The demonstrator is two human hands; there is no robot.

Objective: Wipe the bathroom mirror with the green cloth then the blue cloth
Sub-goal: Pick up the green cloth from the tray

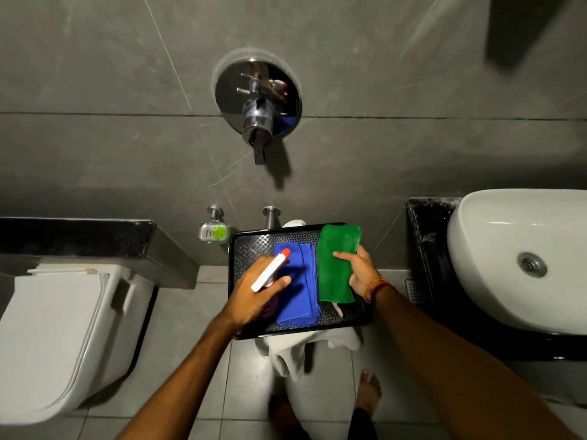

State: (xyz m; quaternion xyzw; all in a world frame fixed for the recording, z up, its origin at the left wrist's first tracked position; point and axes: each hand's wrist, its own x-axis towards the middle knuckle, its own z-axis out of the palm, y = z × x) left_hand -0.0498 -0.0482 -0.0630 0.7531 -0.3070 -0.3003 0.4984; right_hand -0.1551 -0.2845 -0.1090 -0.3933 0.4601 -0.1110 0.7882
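A black tray (251, 246) rests on a white-draped stand in front of me. On it lies a folded blue cloth (301, 300). My right hand (360, 271) grips the folded green cloth (336, 258) at its right edge, over the tray's right side. My left hand (254, 296) holds a spray bottle (270, 271) with a white head and red nozzle above the tray's left part; its dark body is mostly hidden by my fingers. No mirror is in view.
A white toilet (54, 338) stands at the left under a black ledge. At the right a white basin (521, 258) sits on a black counter. A chrome mixer valve (258, 100) and a soap dish (214, 231) are on the grey wall. My bare feet are on the tiled floor.
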